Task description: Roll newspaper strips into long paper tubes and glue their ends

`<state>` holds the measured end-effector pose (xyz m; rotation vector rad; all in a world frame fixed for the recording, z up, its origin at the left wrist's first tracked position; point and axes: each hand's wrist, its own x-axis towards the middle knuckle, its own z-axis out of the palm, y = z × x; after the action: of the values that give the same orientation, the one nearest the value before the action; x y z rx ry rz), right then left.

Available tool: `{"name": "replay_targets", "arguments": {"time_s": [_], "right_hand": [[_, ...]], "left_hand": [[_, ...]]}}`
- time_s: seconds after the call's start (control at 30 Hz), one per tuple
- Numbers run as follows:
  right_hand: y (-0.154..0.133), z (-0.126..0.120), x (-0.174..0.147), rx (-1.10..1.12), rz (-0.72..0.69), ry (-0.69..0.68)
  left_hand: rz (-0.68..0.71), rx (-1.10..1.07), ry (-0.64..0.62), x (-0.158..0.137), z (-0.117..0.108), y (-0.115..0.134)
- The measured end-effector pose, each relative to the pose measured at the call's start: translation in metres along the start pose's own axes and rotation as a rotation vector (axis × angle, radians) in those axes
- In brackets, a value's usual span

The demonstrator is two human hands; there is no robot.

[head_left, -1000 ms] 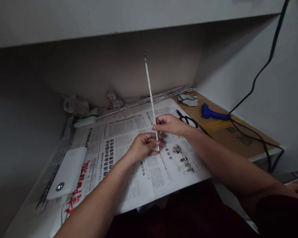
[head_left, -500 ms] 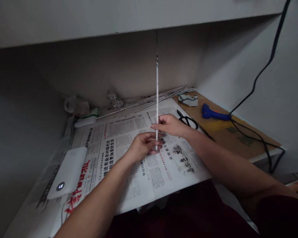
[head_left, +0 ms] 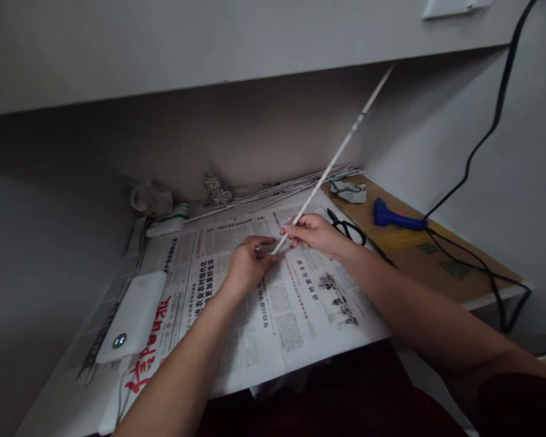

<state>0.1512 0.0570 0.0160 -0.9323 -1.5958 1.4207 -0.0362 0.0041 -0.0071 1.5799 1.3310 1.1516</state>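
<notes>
A long, thin rolled-paper stick point(head_left: 330, 167) slants up and to the right over the newspaper point(head_left: 236, 340), its far end reaching below the overhanging cabinet edge. My right hand point(head_left: 316, 233) is closed on its lower part, pinching it between thumb and fingers. At the stick's bottom end is my left hand point(head_left: 248, 261), thumb and fingertips closed about the tip; part of that grip is hidden. Black-handled scissors point(head_left: 348, 229) lie just beyond my right hand.
A blue glue gun point(head_left: 398, 217) with a black cord rests on cardboard point(head_left: 455, 267) at right, near a torn scrap point(head_left: 349, 192). More paper sticks point(head_left: 295, 185), a woven paper piece point(head_left: 217, 189) and a plastic bag point(head_left: 150, 198) line the back. A white power bank point(head_left: 134, 315) lies left.
The paper stick has tipped from upright to a slant toward the right, and more of its length shows. My left hand has shifted slightly left; both hands stay at its lower end.
</notes>
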Motion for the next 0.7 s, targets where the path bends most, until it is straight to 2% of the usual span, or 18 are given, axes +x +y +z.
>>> {"name": "replay_targets", "arguments": {"time_s": [0.17,0.3,0.4,0.57,0.7], "right_hand": [[-0.005,-0.002,-0.001,0.094,-0.008,0.003],[-0.008,-0.005,0.000,0.178,-0.006,0.023],[-0.011,-0.008,0.000,0.260,-0.010,0.002],[-0.013,-0.008,-0.003,0.292,-0.005,-0.037],[-0.014,-0.001,-0.007,0.250,-0.005,-0.122]], "left_hand": [[0.018,0.070,0.040,0.010,-0.019,-0.006],[-0.085,0.120,-0.018,0.016,-0.039,-0.004],[-0.129,0.131,-0.011,0.018,-0.064,-0.003],[-0.228,-0.158,0.100,0.014,-0.106,-0.002],[-0.341,-0.486,0.238,0.013,-0.117,0.001]]}}
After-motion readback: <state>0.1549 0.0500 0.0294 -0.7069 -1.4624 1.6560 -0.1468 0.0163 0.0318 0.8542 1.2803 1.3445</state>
